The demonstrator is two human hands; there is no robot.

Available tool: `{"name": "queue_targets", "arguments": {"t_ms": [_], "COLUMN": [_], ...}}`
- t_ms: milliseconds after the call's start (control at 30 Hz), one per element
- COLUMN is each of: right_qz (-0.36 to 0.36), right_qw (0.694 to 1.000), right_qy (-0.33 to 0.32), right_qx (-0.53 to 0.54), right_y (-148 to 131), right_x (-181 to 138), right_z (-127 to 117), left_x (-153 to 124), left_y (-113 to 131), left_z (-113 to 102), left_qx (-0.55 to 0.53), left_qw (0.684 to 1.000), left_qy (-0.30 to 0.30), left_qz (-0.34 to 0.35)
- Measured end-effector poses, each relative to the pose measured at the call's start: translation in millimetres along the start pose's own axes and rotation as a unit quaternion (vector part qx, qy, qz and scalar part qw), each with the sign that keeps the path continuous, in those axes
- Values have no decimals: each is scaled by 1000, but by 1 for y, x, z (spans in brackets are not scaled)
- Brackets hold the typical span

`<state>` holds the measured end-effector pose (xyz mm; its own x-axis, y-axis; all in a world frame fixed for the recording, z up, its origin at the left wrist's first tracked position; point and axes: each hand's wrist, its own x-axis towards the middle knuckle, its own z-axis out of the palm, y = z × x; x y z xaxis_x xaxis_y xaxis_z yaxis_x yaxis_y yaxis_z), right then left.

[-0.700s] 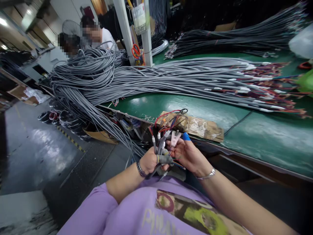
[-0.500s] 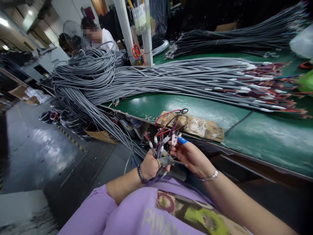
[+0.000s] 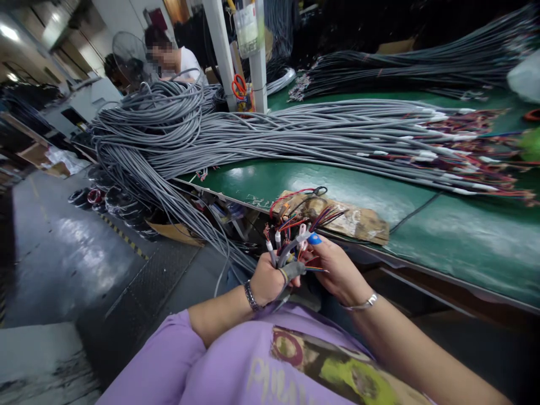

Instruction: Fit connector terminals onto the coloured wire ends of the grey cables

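My left hand [image 3: 266,281] is closed in a fist round a small bundle of grey cable ends [image 3: 283,254], whose white-sleeved tips and coloured wires stick up above it. A grey cot covers one left finger. My right hand [image 3: 333,269] is closed on the coloured wires [image 3: 314,225] fanning out of the bundle, its blue-capped fingertip pressed against them. Both hands are in front of my chest, just short of the near edge of the green table [image 3: 464,236].
A large pile of grey cables [image 3: 270,132] lies across the green table and hangs off its left end. A worn brown cardboard piece [image 3: 358,220] sits near the table edge. A second cable pile [image 3: 400,59] lies behind. Two people sit far left behind a white post [image 3: 219,53].
My right hand has slid from the bundle's middle up and right along the coloured wires, fanning them out. The left fist has stayed closed and shifted slightly right.
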<state>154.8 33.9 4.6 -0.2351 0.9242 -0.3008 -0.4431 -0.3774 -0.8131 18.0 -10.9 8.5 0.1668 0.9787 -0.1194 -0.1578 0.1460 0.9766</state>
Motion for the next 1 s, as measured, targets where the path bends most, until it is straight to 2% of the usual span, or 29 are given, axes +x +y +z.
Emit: {"name": "queue_targets", "arguments": {"t_ms": [100,167,267,367,433,633,800,1000], "right_qz": [-86,-100,-31,54,83,69,31,76], "right_qw": [992,988,998,993,988,992,996,992], "right_qy": [58,51,-21,-99,-117,-55,-54,-52], "right_qx": [-78,-102,-54,23,56,88,57,88], "right_y": [4,5,3,-2,-4,-1,0,-4], "right_x": [2,4,5,5,5,10,10,7], "right_z": [-2,-2,1,8,11,6,5,9], "left_x": [0,1,2,3,3,4,1,-1], "left_y": [1,2,3,5,5,4,6,3], "left_z": [1,2,3,5,6,5,3,2], "left_qx": [7,15,23,25,26,24,32,25], "left_qw": [1000,1000,1000,999,999,999,999,999], "left_qy": [4,9,11,9,9,12,7,17], "left_qz": [0,-6,-15,-21,-27,-32,-28,-20]}}
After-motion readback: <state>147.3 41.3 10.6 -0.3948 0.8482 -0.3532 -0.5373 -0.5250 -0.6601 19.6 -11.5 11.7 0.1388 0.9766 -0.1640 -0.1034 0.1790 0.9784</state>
